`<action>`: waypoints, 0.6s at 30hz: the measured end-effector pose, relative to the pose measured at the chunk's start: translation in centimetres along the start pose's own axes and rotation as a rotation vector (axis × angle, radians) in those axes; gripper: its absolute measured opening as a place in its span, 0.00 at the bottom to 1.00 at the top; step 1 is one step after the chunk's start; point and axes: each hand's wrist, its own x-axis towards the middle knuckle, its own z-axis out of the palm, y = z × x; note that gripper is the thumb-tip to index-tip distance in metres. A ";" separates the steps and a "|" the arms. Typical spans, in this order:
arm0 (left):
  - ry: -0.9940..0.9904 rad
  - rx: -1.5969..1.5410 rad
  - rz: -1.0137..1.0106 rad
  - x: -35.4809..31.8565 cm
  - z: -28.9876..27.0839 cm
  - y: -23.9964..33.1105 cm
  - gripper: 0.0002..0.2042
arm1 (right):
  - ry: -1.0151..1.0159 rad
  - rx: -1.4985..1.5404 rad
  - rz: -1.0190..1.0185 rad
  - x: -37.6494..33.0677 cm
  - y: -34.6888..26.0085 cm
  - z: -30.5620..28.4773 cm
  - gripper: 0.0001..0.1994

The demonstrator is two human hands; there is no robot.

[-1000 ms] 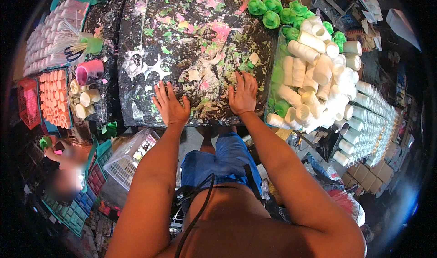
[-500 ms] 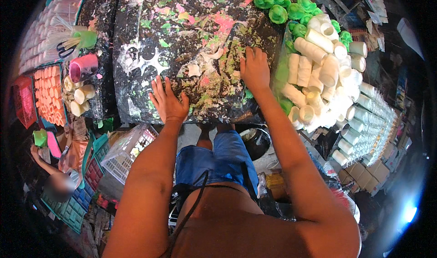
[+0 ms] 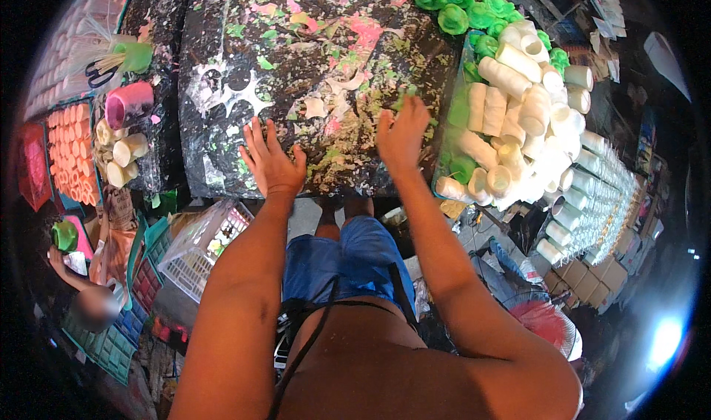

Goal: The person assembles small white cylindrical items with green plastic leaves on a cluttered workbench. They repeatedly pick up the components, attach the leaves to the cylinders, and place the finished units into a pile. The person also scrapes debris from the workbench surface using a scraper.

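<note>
My left hand (image 3: 272,157) lies with fingers spread on the near edge of a worktop (image 3: 292,72) covered in black sheeting. To its right my right hand (image 3: 404,132), slightly blurred, is over the same sheeting with thumb and fingers apart; neither hand holds anything. Flaky scraps in green, pink and cream are stuck all over the surface. Between and beyond my hands is a small pale star-like scrap (image 3: 315,107); a larger white splayed scrap (image 3: 248,94) lies past my left fingertips. A heap of cream-white hollow cylinders (image 3: 535,112) stands right of my right hand.
Green flower-shaped pieces (image 3: 453,18) edge the heap. At left are a pink cup (image 3: 127,106), scissors (image 3: 100,75), orange cylinders (image 3: 72,147) and a white crate (image 3: 200,253). Another person's arm (image 3: 70,275) is at far left. A red-bladed fan (image 3: 544,322) stands lower right.
My right hand has drawn back toward me and slightly left across the sheeting. My left hand stays almost where it was. The tray edge beside the cylinders now shows more.
</note>
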 end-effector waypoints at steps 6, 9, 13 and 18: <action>0.020 0.016 0.017 0.2 0.0 0.2 0.39 | -0.163 0.329 -0.117 0.0 -3.2 1.3 0.23; 0.019 0.029 0.015 0.1 0.0 0.0 0.39 | -0.095 0.249 -0.102 1.3 -1.2 -0.1 0.22; 0.023 0.021 0.037 0.1 0.0 0.1 0.39 | -0.175 -0.028 0.366 3.2 2.0 -1.7 0.25; 0.037 0.038 0.049 0.0 0.2 0.0 0.39 | -0.424 -0.022 0.478 5.6 3.8 -1.5 0.31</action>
